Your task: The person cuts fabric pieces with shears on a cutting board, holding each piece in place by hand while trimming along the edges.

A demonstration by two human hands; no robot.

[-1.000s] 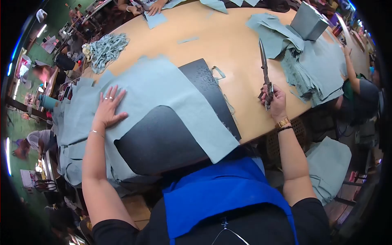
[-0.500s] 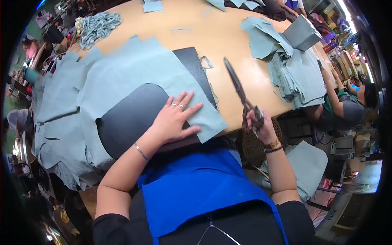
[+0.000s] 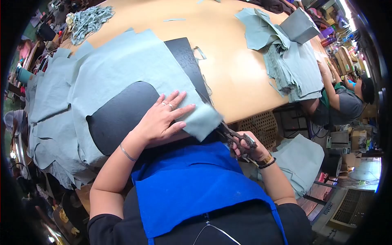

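My left hand (image 3: 165,114) lies flat with fingers spread on a pale blue-green fabric sheet (image 3: 122,53). A large curved cut-out in that sheet shows a dark board (image 3: 122,112) underneath. In my right hand (image 3: 251,147) are large dark scissors (image 3: 230,134), my fingers wrapped round the handles. The scissors meet the sheet's right corner, which is lifted at the table's near edge. Their blades are partly hidden by the fabric. Another part of the dark board (image 3: 185,55) sticks out past the sheet's right side.
Cut fabric pieces (image 3: 300,73) are stacked at the table's right, beside a grey-green block (image 3: 300,27). A heap of fabric strips (image 3: 92,20) lies far left. Another person (image 3: 347,100) sits at the right. More folded fabric (image 3: 304,163) rests below the table edge.
My right hand has brought the scissors down and left, from upright above the table to the fabric's right corner. My left hand stays flat on the sheet. The view has shifted slightly.
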